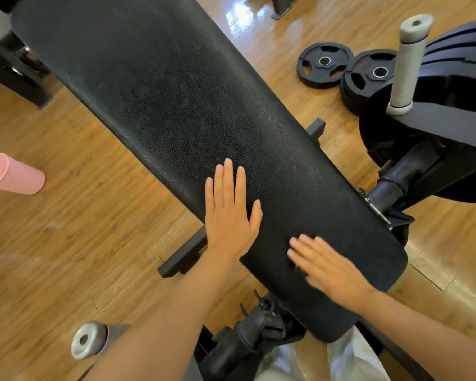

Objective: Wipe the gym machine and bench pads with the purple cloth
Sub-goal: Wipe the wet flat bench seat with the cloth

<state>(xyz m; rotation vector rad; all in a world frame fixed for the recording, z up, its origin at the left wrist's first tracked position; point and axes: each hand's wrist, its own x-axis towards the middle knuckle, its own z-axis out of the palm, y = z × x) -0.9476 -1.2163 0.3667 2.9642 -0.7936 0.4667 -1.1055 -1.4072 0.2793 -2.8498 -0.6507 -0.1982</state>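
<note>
At the far left a pink cup (14,174) lies tipped on the wooden floor (74,215), well apart from the bench. Lower down, near the left forearm, the round metal end of a bar (88,339) points up at the camera. The long black bench pad (176,105) runs on a slant from upper left to lower right.

The left hand (228,213) lies flat on the pad near its left edge, fingers straight and together, thumb spread, grasping nothing. Just to its right, near the pad's lower end, the right hand (324,262) also rests palm down with fingers extended; it is blurred, so it may be sliding, and it holds nothing that can be seen.

The purple cloth is nowhere in view; no trace of it shows under either palm or on the pad. So the step in hand is probably feeling the surface or bracing on it, not wiping proper. To do this well, the cloth should be fetched first, spread flat under one palm, and drawn along the pad in long overlapping strokes, with the other hand steadying the pad's edge. The grained surface will likely hold dirt, so firm, even pressure should help.

Further right, two weight plates (324,64) lie on the floor, and a grey sleeve (408,64) stands on the machine frame.
</note>
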